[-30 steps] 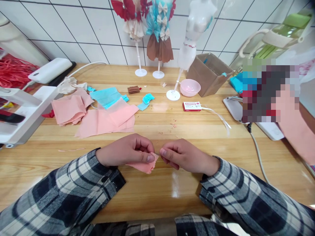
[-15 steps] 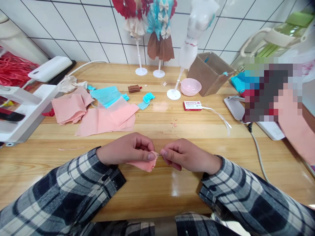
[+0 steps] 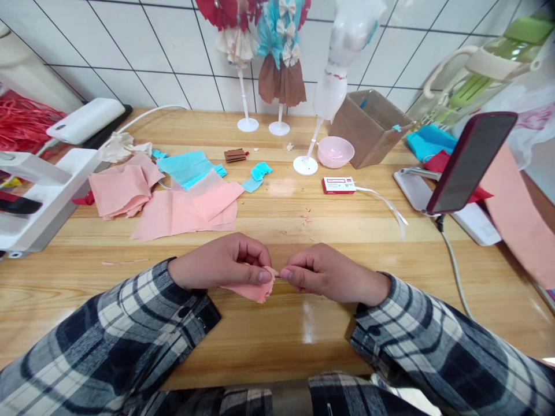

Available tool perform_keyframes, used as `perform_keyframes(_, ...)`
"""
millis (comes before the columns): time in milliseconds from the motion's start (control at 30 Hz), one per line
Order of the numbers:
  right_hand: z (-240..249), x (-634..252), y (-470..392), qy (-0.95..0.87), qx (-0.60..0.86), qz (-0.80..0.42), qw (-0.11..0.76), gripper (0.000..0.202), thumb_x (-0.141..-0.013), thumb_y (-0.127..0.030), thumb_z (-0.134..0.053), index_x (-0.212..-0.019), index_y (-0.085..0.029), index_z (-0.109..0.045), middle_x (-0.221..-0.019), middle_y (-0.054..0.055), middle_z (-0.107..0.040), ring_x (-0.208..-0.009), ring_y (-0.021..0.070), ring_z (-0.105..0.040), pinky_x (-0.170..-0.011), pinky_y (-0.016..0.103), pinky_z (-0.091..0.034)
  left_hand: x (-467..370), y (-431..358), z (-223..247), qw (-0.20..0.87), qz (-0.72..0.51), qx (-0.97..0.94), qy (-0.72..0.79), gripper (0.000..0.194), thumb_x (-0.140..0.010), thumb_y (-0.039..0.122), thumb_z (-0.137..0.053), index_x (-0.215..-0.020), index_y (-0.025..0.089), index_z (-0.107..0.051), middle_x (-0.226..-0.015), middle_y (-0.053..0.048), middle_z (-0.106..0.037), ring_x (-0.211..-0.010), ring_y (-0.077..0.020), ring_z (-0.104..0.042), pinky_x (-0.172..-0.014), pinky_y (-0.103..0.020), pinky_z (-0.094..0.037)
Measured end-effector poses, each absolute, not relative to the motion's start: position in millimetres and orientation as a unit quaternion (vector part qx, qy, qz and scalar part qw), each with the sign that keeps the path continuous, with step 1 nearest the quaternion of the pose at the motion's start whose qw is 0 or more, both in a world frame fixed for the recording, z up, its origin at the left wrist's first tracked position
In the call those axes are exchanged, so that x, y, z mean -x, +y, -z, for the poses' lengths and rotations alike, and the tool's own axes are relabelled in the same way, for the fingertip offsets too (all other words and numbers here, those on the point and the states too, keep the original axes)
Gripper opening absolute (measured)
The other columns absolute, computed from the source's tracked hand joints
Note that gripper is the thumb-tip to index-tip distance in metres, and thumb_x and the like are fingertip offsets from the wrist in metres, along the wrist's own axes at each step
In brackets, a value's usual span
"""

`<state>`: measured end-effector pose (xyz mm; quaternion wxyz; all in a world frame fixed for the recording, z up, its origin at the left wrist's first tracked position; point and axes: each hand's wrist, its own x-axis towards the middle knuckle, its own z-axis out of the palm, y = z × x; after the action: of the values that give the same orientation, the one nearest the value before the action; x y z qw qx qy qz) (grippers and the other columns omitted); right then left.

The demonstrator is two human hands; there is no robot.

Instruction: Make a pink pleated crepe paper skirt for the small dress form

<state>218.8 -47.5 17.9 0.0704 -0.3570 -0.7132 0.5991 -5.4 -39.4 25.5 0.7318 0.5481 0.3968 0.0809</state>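
Note:
My left hand (image 3: 234, 263) is closed, pinching a folded strip of pink crepe paper (image 3: 249, 290) between thumb and fingers. The strip's right end is ragged and ruffled. My right hand (image 3: 325, 274) is also closed, its thumb and forefinger pinched together right beside that ragged end. A thin needle-like piece (image 3: 278, 274) spans the small gap between the fingertips; most of it is hidden in the right hand. Both hands are just above the wooden table (image 3: 269, 358).
Pink paper sheets (image 3: 186, 214) and blue paper (image 3: 191, 169) lie at left. Behind stand dressed mannequins (image 3: 282, 78), a bare white mannequin (image 3: 332, 86), a pink bowl (image 3: 336, 153) and a brown box (image 3: 368, 130). A small red-white box (image 3: 339, 185) and a phone (image 3: 472, 162) on a stand are at right.
My right hand has shifted slightly left, its fingertips closer to the paper's ragged edge, and its lower fingers are curled in more. The left hand keeps its hold.

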Motion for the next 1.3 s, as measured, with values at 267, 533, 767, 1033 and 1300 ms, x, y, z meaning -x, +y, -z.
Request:
perform_keyframes(267,-19,-220,-49,-0.675,0.380,-0.628,0.077,0.049,-0.092,-0.059,-0.043,-0.069,-0.017,-0.053,-0.053,-0.004,-0.050,-0.048,0.0082,-0.045,-0.049,0.020,-0.035,6,-38,-26,0.736,-0.087,-0.543,0.396,0.024,-0.076,0.038,-0.072,-0.072,0.016,-0.064,-0.068,-0.002,-0.070,-0.061,-0.0133,-0.062,-0.056,-0.021,-0.047)
perform_keyframes(533,-3,-213,-56,-0.704,0.439,-0.516,0.213,0.053,-0.095,-0.063,-0.034,-0.069,-0.019,-0.050,-0.055,-0.004,-0.052,-0.052,0.0093,-0.047,-0.054,0.021,-0.036,-1,-42,-17,0.707,-0.256,-0.475,0.457,0.026,-0.075,0.039,-0.075,-0.075,0.015,-0.065,-0.068,0.002,-0.063,-0.061,-0.0086,-0.052,-0.058,-0.018,-0.039)
perform_keyframes(767,-1,-208,-60,-0.685,0.452,-0.516,0.247,0.053,-0.096,-0.061,-0.033,-0.069,-0.019,-0.050,-0.055,-0.003,-0.057,-0.053,0.0098,-0.051,-0.058,0.022,-0.038,-6,-45,-16,0.718,-0.251,-0.473,0.444,0.025,-0.077,0.037,-0.074,-0.076,0.014,-0.066,-0.070,0.001,-0.064,-0.066,-0.0092,-0.053,-0.063,-0.019,-0.040)
perform_keyframes(1033,-1,-204,-63,-0.674,0.462,-0.507,0.272,0.051,-0.097,-0.057,-0.035,-0.066,-0.019,-0.048,-0.054,-0.004,-0.054,-0.052,0.0094,-0.050,-0.057,0.021,-0.037,-9,-46,-14,0.708,-0.274,-0.472,0.448,0.023,-0.077,0.037,-0.074,-0.078,0.015,-0.067,-0.072,0.002,-0.066,-0.068,-0.0096,-0.056,-0.064,-0.019,-0.041)
perform_keyframes(1300,3,-198,-67,-0.646,0.480,-0.510,0.303,0.054,-0.097,-0.059,-0.033,-0.063,-0.020,-0.047,-0.051,-0.004,-0.051,-0.048,0.0092,-0.047,-0.052,0.021,-0.035,-11,-47,-12,0.698,-0.282,-0.493,0.437,0.023,-0.079,0.037,-0.072,-0.079,0.015,-0.068,-0.075,0.000,-0.069,-0.073,-0.0125,-0.060,-0.069,-0.022,-0.045)
